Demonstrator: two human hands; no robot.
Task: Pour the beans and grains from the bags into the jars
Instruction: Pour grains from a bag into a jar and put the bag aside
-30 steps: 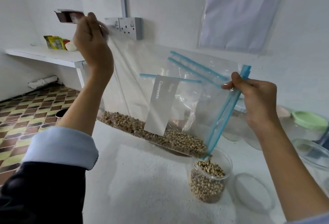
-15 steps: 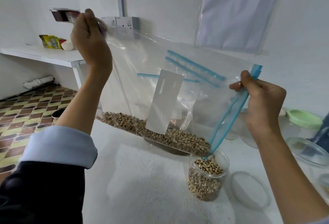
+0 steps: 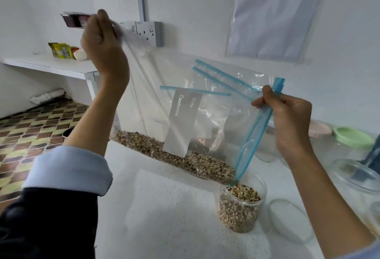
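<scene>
Over jar [image 3: 240,207]: bag [image 3: 185,114] tilted, zip corner down; left hand [image 3: 102,42], right hand [image 3: 287,114] fingers pinching corners.

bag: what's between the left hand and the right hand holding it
In the head view, the clear bag spans between the left hand and right hand, white label mid-span and beans along its low edge.

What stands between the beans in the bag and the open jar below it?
Nothing visible does. The left hand and right hand hold the bag tilted, its blue zipper corner at the open mouth of the jar. The beans lie along the bag's lower edge, down to that corner.
</scene>
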